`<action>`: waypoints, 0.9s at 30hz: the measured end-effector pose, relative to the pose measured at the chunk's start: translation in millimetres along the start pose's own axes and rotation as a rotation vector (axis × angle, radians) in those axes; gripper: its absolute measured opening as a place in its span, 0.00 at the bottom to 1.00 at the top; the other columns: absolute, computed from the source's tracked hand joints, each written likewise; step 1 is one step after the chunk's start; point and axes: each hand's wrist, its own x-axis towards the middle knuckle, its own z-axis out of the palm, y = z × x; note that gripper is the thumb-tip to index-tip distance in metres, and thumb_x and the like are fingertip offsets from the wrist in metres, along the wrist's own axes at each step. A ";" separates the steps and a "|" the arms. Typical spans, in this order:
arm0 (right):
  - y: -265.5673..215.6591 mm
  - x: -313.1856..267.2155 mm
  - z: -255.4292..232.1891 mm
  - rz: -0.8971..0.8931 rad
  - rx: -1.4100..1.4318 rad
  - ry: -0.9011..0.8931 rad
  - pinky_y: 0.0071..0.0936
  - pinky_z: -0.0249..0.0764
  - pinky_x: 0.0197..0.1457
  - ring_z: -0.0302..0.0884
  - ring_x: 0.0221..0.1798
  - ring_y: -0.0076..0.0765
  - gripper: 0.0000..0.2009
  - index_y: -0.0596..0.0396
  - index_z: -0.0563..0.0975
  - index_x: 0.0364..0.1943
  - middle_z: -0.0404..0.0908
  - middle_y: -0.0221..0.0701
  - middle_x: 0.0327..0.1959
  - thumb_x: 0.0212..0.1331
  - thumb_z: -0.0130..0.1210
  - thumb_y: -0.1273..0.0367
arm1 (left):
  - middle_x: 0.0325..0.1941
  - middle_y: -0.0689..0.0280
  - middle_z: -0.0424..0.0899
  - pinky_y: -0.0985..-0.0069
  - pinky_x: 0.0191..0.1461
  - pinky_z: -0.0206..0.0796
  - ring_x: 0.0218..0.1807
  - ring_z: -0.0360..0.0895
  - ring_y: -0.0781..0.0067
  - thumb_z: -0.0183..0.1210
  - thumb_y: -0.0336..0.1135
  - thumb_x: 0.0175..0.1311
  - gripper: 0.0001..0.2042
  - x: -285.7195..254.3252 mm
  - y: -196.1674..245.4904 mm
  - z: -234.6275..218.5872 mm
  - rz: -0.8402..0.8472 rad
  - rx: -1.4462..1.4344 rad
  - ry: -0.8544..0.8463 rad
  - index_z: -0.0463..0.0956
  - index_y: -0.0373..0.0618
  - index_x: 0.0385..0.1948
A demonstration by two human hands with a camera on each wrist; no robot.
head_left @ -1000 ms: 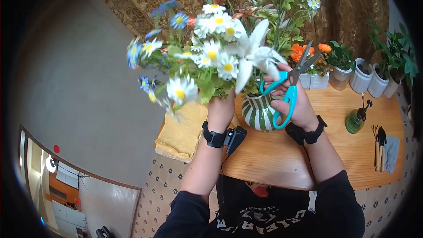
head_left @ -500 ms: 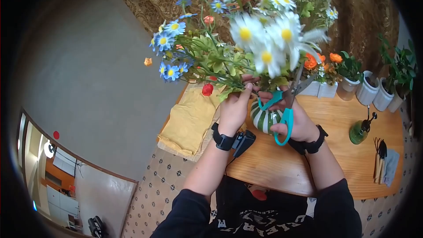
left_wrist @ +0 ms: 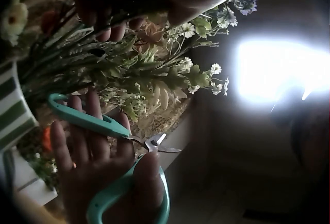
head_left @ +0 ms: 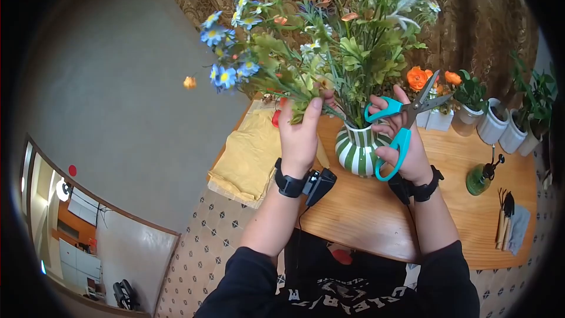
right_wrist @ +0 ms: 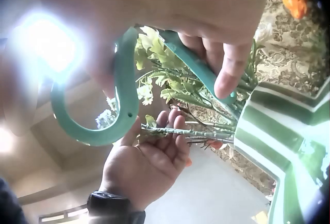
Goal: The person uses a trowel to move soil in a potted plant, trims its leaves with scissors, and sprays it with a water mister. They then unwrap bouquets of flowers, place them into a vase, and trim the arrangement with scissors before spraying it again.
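A green-and-white striped vase (head_left: 356,156) holds a large bunch of blue, white and orange flowers (head_left: 226,75). To the left of the vase mouth, my left hand (head_left: 299,138) pinches a leafy green stem (right_wrist: 193,132) between thumb and fingers. That stem slants from the vase opening. On the right, my right hand (head_left: 415,153) holds scissors (head_left: 402,141) with turquoise handles, the thumb in one loop and fingers in the other. Their blades are spread and point up, away from the stem. In the left wrist view, dark leaves partly hide the left fingers.
A yellow cloth-like sheet (head_left: 253,153) lies at the table's left. Orange flowers (head_left: 419,76) and white pots (head_left: 493,123) line the back right. A green spray bottle (head_left: 479,179), a small trowel (head_left: 507,206) and a grey cloth (head_left: 518,224) sit at the right.
The white daisies and the big white flower have swung up and right, uncovering the stems. My left hand now shows clearly on a stem. The scissors have shifted slightly right.
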 end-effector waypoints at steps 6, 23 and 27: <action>-2.0 0.0 0.9 0.006 0.007 0.017 0.33 0.63 0.62 0.63 0.66 0.36 0.56 0.48 0.42 0.72 0.62 0.39 0.67 0.41 0.71 0.64 | 0.47 0.61 0.80 0.79 0.54 0.65 0.47 0.75 0.77 0.56 0.28 0.65 0.13 22.6 28.0 -6.5 0.155 0.091 0.090 0.73 0.34 0.49; -3.6 -1.5 -1.4 -0.006 0.005 0.004 0.35 0.63 0.62 0.63 0.65 0.38 0.55 0.50 0.42 0.72 0.63 0.39 0.66 0.43 0.70 0.63 | 0.45 0.65 0.77 0.76 0.52 0.67 0.48 0.73 0.76 0.61 0.24 0.59 0.18 54.4 75.3 -27.6 0.646 0.415 0.261 0.68 0.36 0.51; -4.0 -1.4 -2.3 -0.015 0.003 0.006 0.36 0.64 0.62 0.64 0.64 0.38 0.55 0.51 0.42 0.72 0.63 0.39 0.65 0.43 0.71 0.63 | 0.43 0.67 0.78 0.79 0.49 0.69 0.44 0.75 0.78 0.61 0.22 0.60 0.16 53.5 96.0 -27.6 0.623 0.403 0.181 0.71 0.36 0.50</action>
